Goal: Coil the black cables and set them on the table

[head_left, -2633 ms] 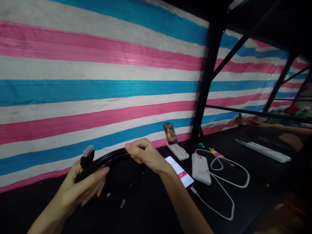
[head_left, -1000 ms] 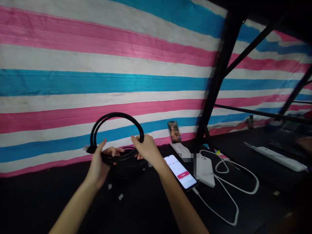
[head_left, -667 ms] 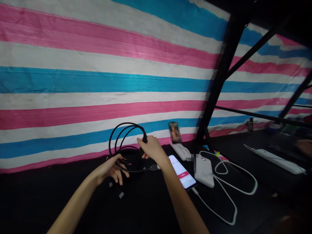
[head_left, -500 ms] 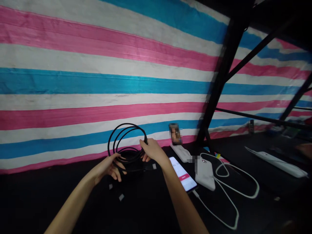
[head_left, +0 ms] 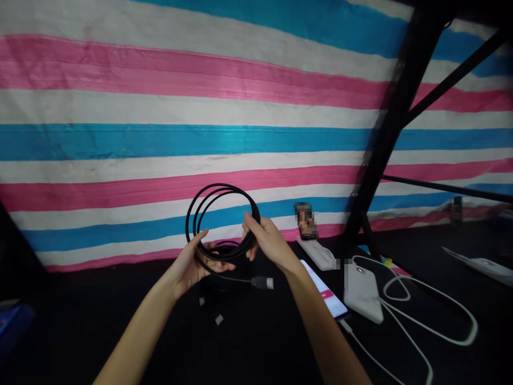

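A black cable (head_left: 236,253) is wound into several round loops and held up above the dark table. My right hand (head_left: 262,237) pinches the bundled loops at their right side between thumb and fingers. At the lower left of the coil, my left hand (head_left: 192,267) supports it, thumb over the loops and fingers reaching underneath. One cable end hangs below the coil and carries a black plug with a silver tip (head_left: 270,283). Two small pale pieces (head_left: 219,320) lie on the table below my left hand; what they are is too small to tell.
Right of my right forearm lie a lit phone (head_left: 323,289) and a white power bank (head_left: 363,291) with a looping white cord (head_left: 452,342). Another white device (head_left: 316,252) sits behind them. A striped sheet (head_left: 160,141) and a dark metal frame (head_left: 395,133) stand behind the table.
Both hands have lifted the coil slightly, and its loops sit closer together. My view has turned left, so the phone and power bank appear further right.
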A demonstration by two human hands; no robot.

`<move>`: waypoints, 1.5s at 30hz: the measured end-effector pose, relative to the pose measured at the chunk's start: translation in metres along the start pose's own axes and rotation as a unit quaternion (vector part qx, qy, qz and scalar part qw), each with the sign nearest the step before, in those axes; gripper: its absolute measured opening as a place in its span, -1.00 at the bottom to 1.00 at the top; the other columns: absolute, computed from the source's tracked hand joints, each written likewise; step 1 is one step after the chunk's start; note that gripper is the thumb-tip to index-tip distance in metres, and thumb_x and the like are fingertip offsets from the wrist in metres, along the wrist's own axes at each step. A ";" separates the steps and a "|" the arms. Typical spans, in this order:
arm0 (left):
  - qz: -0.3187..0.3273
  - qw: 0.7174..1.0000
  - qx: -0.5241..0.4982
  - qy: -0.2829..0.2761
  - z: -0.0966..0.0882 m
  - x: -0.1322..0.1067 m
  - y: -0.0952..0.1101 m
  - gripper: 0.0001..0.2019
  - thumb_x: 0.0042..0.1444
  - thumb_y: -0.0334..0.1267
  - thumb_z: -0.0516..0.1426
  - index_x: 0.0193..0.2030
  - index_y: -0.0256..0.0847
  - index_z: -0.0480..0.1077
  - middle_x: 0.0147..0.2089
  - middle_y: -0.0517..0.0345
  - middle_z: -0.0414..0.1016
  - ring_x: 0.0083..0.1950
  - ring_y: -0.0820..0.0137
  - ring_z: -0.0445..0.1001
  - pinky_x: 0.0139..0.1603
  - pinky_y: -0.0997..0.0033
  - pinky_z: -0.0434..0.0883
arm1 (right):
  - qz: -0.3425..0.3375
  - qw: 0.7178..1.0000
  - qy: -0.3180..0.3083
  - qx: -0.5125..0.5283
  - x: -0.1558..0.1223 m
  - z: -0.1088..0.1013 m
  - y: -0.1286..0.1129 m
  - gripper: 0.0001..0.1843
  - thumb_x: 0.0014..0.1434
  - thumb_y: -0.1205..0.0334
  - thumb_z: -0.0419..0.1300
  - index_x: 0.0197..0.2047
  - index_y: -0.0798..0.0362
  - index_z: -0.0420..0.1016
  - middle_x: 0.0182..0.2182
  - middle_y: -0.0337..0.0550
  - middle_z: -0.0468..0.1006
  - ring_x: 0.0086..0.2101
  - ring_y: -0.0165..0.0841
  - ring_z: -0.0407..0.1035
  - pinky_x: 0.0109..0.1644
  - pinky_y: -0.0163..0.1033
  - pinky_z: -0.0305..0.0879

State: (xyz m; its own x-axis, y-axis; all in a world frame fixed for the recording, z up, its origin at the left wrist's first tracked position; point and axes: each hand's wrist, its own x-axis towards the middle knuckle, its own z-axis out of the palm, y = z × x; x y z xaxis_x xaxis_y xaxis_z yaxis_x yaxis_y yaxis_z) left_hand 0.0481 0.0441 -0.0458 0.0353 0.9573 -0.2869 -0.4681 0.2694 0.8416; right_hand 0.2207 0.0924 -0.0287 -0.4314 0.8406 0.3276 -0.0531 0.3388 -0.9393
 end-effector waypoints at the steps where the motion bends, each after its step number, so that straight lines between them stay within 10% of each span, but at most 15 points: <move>1: 0.006 1.000 -0.021 0.011 0.003 -0.001 0.000 -0.70 0.11 -0.13 0.08 -0.48 -0.35 0.35 -0.55 -0.20 0.49 -0.41 0.13 0.56 -0.40 0.39 0.50 | -0.014 1.000 0.003 -0.008 -0.001 0.000 -0.001 -0.55 0.18 -0.16 0.01 -0.49 0.05 0.21 -0.73 -0.38 0.30 -0.76 -0.49 0.31 -0.74 -0.46 0.24; 15: 0.167 0.941 -0.261 0.135 0.015 -0.022 0.011 -0.94 0.09 -0.47 0.10 -0.37 -0.28 0.29 -0.39 0.07 0.38 -0.32 0.35 0.55 -0.48 0.61 0.51 | -0.058 0.995 -0.077 0.039 -0.006 0.016 -0.004 -0.63 0.17 -0.04 0.11 -0.44 0.11 0.36 -0.54 -0.27 0.39 -0.55 -0.47 0.46 -0.49 -0.43 0.41; 21: 0.116 0.943 -0.310 -0.023 0.012 -0.021 0.009 -0.68 0.22 -0.24 -0.04 -0.57 -0.22 0.19 -0.69 0.27 0.19 -0.57 0.49 0.41 -0.53 0.57 0.46 | -0.023 0.992 -0.125 0.025 -0.004 0.010 0.001 -0.62 0.15 -0.06 0.12 -0.43 0.10 0.42 -0.52 -0.23 0.43 -0.49 -0.43 0.45 -0.49 -0.35 0.44; 26: 0.182 0.944 -0.250 -0.121 0.011 -0.024 0.005 -0.50 0.20 -0.24 -0.03 -0.73 -0.16 -0.14 -0.85 0.36 -0.11 -0.84 0.60 -0.06 -0.76 0.54 0.10 | -0.034 0.993 -0.070 -0.091 -0.003 -0.002 -0.001 -0.67 0.12 0.02 0.18 -0.14 0.07 0.46 -0.41 -0.14 0.55 -0.35 -0.34 0.48 -0.38 -0.31 0.43; 32: 0.268 0.963 0.030 0.019 0.009 -0.025 0.004 -0.66 0.02 -0.18 0.17 -0.63 -0.20 0.13 -0.79 0.47 -0.13 -0.81 0.68 -0.16 -0.73 0.58 -0.10 | -0.080 0.996 0.020 -0.021 -0.005 0.004 -0.006 -0.49 0.11 0.03 0.20 0.09 -0.02 0.21 -0.48 -0.34 0.48 -0.68 -0.49 0.37 -0.54 -0.34 0.34; 39: 0.301 0.947 0.037 0.111 -0.011 0.014 -0.009 -0.73 -0.17 -0.19 0.22 -0.58 -0.23 0.19 -0.75 0.49 -0.14 -0.74 0.69 -0.13 -0.70 0.58 -0.16 | -0.092 0.995 0.034 -0.005 -0.009 0.020 -0.007 -0.59 0.12 -0.05 0.17 -0.04 -0.01 0.40 -0.69 -0.38 0.42 -0.84 -0.58 0.10 -0.79 -0.46 0.02; 45: 0.261 0.964 0.043 0.022 -0.010 0.005 -0.003 -0.67 -0.14 -0.21 0.22 -0.65 -0.20 0.11 -0.75 0.48 -0.18 -0.75 0.68 -0.16 -0.67 0.53 -0.12 | -0.085 0.987 0.105 -0.085 -0.003 0.017 0.001 -0.69 0.13 -0.03 0.15 -0.35 0.06 0.51 -0.83 -0.45 0.15 -0.81 -0.56 0.10 -0.77 -0.47 0.03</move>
State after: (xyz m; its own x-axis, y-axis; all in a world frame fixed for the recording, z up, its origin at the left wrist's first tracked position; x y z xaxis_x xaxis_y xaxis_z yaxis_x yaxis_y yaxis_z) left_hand 0.0404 0.0474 -0.0545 -0.2239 0.9601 0.1674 -0.3365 -0.2373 0.9113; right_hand 0.2070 0.0832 -0.0322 -0.2315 0.8289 0.5092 0.0514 0.5331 -0.8445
